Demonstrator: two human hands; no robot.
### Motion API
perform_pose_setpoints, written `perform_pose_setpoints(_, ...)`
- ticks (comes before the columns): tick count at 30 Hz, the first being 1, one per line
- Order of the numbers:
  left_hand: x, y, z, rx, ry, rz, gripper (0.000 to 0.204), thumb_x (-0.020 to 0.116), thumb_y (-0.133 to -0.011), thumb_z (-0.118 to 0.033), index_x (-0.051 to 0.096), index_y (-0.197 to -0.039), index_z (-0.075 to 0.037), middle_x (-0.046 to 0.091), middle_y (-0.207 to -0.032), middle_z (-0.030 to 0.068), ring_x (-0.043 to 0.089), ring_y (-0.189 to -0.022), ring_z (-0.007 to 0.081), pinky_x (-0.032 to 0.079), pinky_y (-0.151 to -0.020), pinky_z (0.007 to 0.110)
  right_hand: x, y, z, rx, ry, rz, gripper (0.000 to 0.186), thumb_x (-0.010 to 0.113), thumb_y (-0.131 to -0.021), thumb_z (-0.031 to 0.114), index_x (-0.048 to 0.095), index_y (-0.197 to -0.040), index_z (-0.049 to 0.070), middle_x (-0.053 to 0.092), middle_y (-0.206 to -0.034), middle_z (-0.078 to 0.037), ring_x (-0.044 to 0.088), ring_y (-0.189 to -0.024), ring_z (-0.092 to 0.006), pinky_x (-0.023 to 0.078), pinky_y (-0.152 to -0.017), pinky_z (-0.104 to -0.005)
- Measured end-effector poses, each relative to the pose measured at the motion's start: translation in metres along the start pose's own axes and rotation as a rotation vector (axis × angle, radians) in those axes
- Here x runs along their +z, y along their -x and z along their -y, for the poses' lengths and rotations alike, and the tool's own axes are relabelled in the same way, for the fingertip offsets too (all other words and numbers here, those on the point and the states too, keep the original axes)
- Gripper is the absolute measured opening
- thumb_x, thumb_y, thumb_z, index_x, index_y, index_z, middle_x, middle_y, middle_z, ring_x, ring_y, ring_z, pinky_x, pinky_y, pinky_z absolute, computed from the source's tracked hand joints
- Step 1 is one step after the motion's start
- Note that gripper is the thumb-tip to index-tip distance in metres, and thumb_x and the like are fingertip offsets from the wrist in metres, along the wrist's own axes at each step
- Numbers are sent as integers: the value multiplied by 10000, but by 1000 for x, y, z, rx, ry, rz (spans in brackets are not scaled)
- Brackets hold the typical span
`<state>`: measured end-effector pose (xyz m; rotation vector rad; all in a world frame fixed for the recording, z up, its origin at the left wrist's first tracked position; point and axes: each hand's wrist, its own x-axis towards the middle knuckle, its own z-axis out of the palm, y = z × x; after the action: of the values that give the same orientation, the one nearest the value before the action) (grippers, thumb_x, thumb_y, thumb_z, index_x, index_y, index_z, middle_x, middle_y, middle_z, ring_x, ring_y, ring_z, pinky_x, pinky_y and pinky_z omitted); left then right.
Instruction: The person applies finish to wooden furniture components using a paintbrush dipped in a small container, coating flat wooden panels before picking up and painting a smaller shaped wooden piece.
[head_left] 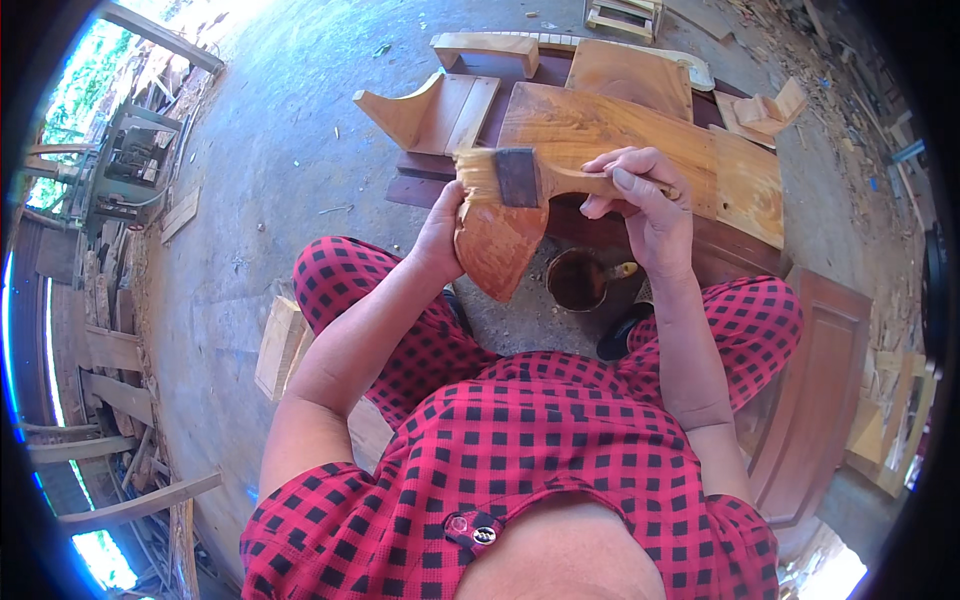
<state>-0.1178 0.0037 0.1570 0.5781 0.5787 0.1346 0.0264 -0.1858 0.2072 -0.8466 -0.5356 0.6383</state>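
Observation:
My right hand [645,195] is closed round the wooden handle of a wide paintbrush [517,178] with pale bristles and a dark ferrule. The bristles lie at the top edge of a curved, reddish-brown wooden piece [500,248]. At that piece's left edge, my left hand [440,235] grips it, fingers partly hidden behind it. Both are held up in front of my knees. Below and to the right, a round can [577,280] with dark contents stands on the floor, a second handle [622,270] leaning out over its rim.
Beyond my hands, wooden boards [620,125] and a curved-sided wooden piece [430,110] lie on a dark low surface. A wooden block [280,345] is by my left leg; a brown panel [815,380] lies to the right. Scrap wood and a machine [130,165] line the left side.

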Motion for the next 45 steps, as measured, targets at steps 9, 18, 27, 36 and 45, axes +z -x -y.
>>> perform_pose_setpoints(9, -10, -7, -16, 26, 85, 40, 542, 449, -893, -410, 471, -1265, -17, 565, -1211, 175, 553, -1101, 323, 412, -995, 487, -19, -1, 27, 200, 375, 231, 76, 603, -781, 49, 646, -789, -13, 648, -787, -96, 619, -572, -111, 502, -535, -205)
perform_pose_setpoints(18, 6, -4, -2, 64, -24, -7, 546, 456, -890, -416, 469, -1257, -13, 573, -1197, 186, 568, -1084, 320, 412, -998, 479, -1, 0, 0, 47, 121, 149, 96, 562, -828, 46, 595, -878, -29, 628, -933, -178, 653, -615, -193, 549, -599, -274)
perform_pose_setpoints(27, -9, -6, -21, 1, 151, 60, 462, 461, -884, -370, 528, -1187, -28, 605, -1159, 155, 583, -1065, 311, 435, -972, 476, -19, -1, 24, 342, 395, 296, 80, 625, -781, 65, 654, -786, -10, 659, -771, -75, 623, -556, -106, 510, -545, -207)
perform_pose_setpoints(36, -5, -1, -8, -85, 83, 42, 474, 439, -914, -368, 498, -1233, -23, 585, -1192, 162, 594, -1052, 311, 446, -971, 480, -9, -5, 10, -27, 78, 52, 81, 562, -836, 28, 613, -878, -18, 651, -931, -142, 657, -659, -178, 551, -639, -272)
perform_pose_setpoints(45, -6, -1, -14, -57, 106, 63, 517, 449, -896, -402, 490, -1246, -25, 572, -1205, 189, 560, -1098, 333, 426, -982, 495, -22, -4, 28, 191, 384, 207, 61, 614, -785, 47, 651, -804, 2, 664, -829, -98, 635, -603, -116, 523, -572, -212)
